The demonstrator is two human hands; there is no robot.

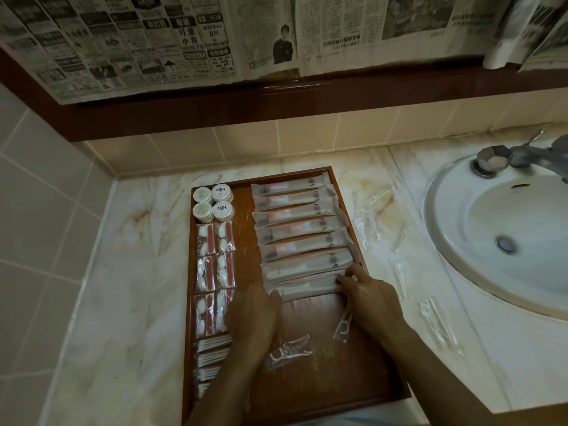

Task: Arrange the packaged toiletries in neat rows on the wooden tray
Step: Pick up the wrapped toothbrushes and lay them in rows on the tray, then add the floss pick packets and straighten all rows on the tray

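Both hands meet on the nearest long packet [302, 289] of the right-hand row on the wooden tray [335, 392]. The left hand [256, 315] lies over the packet's left end, fingers curled down onto it; the right hand [365, 292] pinches the packet's right end between thumb and fingertips. Beyond the hands, seven more long packets [302, 222] lie side by side in a neat column reaching to the tray's far edge. Left of the left hand run two columns of clear sachets [215, 256] with red sticks and white pads, with four round white tubs [213, 202] past them and white slim packets [212, 352] nearer the body. Between the wrists lie two loose floss-pick packets [289, 352]. Right of the right hand, off the tray, more clear wrappers [439, 324] are scattered on the marble counter [129, 272] beside the sink [504, 229]
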